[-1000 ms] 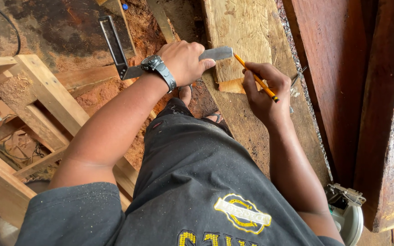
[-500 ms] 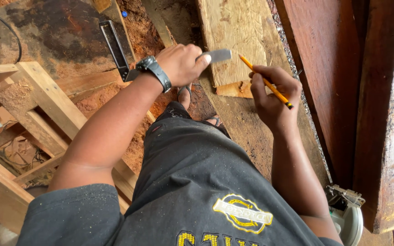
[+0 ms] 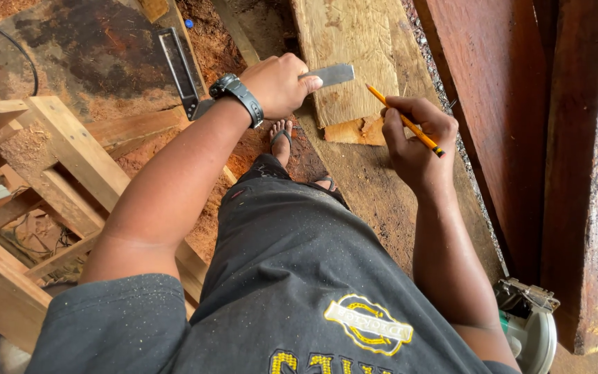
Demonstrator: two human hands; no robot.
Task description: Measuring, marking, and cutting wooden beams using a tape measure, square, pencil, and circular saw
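A flat metal blade is held in the left hand, which is closed around one end of it. The free end of the blade sticks out to the right, over a pale wooden board, so its long axis runs almost level across the view, with a slight rise to the right. The board itself lies lengthwise away from the person, and its near end is broken and rough. A black wristwatch is worn on the left wrist.

A yellow pencil is gripped by the fingers of the right hand, which is closed on it. The tip of the pencil points up and to the left, towards the near right corner of the board, and its dark end points down and to the right. The tip is near the board, but it cannot be told if it touches.

An oval yellow emblem is seen on the dark shirt, low in the view. A power saw lies on the floor at the lower right, beside a dark red plank. A wooden frame stands at the left.
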